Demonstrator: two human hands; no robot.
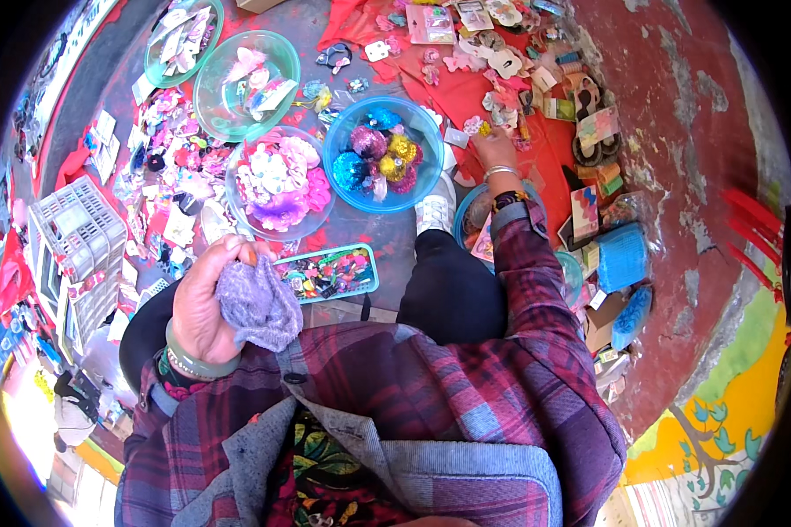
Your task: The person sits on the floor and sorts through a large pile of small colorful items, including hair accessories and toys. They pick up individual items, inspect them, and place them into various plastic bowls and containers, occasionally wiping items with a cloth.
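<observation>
In my left hand (pixel 204 299), closed in front of my chest, is a crumpled lavender fuzzy cloth (pixel 259 301). My right hand (pixel 496 153) reaches far forward over the red cloth (pixel 549 156), its fingers bent down together. A small yellow piece (pixel 484 128) shows at those fingertips; its kind is too small to make out. Left of that hand stands a blue bowl (pixel 332 180) holding shiny blue, pink and gold pompoms. A clear bowl (pixel 234 211) of pink and white hair ornaments sits nearer, beside a teal-rimmed tray (pixel 374 265) of small colourful clips.
Green bowls (pixel 204 114) with a few packets stand at the back left. A grey plastic crate (pixel 83 230) is at the left. Loose accessories cover the floor left of the bowls. Carded goods and a bright blue bundle (pixel 621 256) line the right side. My shoe (pixel 434 213) is beside the blue bowl.
</observation>
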